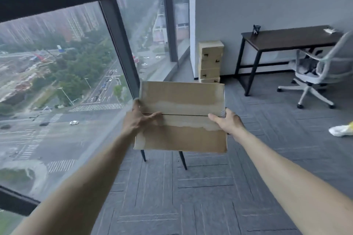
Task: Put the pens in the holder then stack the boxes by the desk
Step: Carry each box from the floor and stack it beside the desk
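I hold a flat brown cardboard box (181, 116) in front of me at chest height. My left hand (140, 118) grips its left edge, thumb lying on top. My right hand (227, 122) grips its right edge, thumb on top too. Farther off, a stack of several cardboard boxes (210, 61) stands on the floor against the wall, just left of a dark desk (286, 38). A black pen holder (256, 29) with pens in it sits on the desk's left end.
A white office chair (321, 74) stands at the desk's right. Floor-to-ceiling glass runs along the left. Two dark furniture legs (182, 159) show under the held box. Something white and yellow (342, 129) lies on the carpet at right. Pale clutter (329, 30) lies on the desk.
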`<state>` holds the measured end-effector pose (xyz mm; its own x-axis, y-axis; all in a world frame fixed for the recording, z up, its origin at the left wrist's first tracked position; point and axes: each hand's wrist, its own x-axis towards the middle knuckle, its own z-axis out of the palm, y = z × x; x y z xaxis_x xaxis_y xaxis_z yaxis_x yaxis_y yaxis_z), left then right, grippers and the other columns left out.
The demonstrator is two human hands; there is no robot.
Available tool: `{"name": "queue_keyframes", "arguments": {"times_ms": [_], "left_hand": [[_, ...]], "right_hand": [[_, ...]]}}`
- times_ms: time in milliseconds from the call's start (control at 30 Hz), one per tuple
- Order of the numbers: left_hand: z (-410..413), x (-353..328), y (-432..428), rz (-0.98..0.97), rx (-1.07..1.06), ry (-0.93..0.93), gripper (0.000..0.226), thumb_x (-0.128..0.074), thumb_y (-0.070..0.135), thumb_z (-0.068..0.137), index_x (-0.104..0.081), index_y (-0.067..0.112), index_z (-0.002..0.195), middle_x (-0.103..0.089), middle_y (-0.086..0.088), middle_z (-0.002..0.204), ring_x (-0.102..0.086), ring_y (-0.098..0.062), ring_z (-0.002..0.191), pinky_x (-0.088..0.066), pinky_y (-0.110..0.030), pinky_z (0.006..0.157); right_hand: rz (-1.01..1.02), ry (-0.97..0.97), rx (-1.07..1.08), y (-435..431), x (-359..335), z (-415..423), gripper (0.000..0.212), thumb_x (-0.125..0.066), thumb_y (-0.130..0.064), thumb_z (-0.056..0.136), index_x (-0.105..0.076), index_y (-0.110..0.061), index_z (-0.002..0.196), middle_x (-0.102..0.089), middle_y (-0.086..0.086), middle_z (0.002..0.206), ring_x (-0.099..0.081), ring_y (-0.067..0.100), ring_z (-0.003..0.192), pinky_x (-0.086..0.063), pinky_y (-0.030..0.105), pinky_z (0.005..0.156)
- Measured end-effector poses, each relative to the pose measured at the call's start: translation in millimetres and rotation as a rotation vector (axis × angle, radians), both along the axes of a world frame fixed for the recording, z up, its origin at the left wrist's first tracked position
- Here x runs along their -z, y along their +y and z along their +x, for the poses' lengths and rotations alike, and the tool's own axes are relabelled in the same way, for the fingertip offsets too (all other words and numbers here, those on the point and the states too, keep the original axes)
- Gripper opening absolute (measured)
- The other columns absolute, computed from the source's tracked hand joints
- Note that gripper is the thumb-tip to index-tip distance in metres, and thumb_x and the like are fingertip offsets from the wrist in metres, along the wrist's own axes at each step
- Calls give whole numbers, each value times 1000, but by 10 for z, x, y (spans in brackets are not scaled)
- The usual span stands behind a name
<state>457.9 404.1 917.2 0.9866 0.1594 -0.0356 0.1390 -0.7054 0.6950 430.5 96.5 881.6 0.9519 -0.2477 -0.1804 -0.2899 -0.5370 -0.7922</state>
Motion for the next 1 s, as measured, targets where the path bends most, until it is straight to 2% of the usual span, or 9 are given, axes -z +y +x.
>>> {"name": "queue_keyframes", "arguments": {"times_ms": [133,233,433,600,667,733,833,900,1000], "left_hand": [[572,55,-842,35,81,-12,85,-79,66,63,-38,26,126,-64,-5,121,-62,-31,105,-50,-40,82],[1007,73,-1291,52,130,3,87,-78,68,62,-37,28,127,-62,-5,122,-61,-32,104,-47,-38,78],[1982,198,-2073,89,209,-2,83,-78,64,66,-37,27,128,-61,-5,121,-60,-33,107,-50,-45,87],[3043,312,-2655,92,272,11,76,-76,62,70,-39,24,123,-59,-4,110,-59,-31,102,-45,-40,80],[3544,296,-2894,77,290,4,75,-77,61,70,-40,23,124,-60,-5,115,-59,-32,104,-44,-39,80],[4052,253,-3117,63,300,11,73,-77,57,73,-41,21,125,-58,-4,112,-54,-27,95,-40,-35,75],[4789,160,-3450,46,321,4,71,-77,54,74,-41,20,125,-55,-1,107,-50,-24,89,-39,-34,72],[5238,117,-3683,60,331,-1,72,-77,55,74,-41,21,126,-54,-1,107,-50,-25,89,-40,-34,72],[5874,127,-4048,90,362,12,77,-76,57,74,-40,21,131,-56,-4,109,-57,-31,98,-44,-36,75]], "right_hand": [[-13,17,87,-835,27,334,84,-63,-63,80,-40,-10,141,-52,9,137,-49,29,124,-44,36,92],[13,23,136,-1278,60,590,81,-64,-65,77,-45,-12,137,-55,8,133,-52,29,120,-48,39,94],[62,58,221,-1952,234,1246,93,-60,-76,64,-48,-17,135,-58,5,131,-55,28,117,-49,43,96],[59,67,287,-2488,303,2196,92,-61,-76,62,-50,-18,132,-60,2,127,-56,25,113,-50,42,94],[67,72,313,-2692,259,2670,79,-64,-69,69,-51,-19,129,-60,1,123,-57,23,108,-51,40,90],[63,66,323,-2892,227,3150,66,-66,-62,76,-53,-19,125,-61,0,119,-57,21,103,-51,36,86],[45,59,345,-3186,172,3841,68,-64,-59,81,-48,-12,128,-56,4,120,-52,23,103,-44,32,75],[30,64,359,-3398,171,4233,61,-63,-58,82,-49,-10,118,-53,5,110,-50,23,97,-37,29,63],[24,72,378,-3749,219,4803,61,-62,-61,80,-49,-14,115,-49,3,107,-50,23,97,-36,31,63]]}}
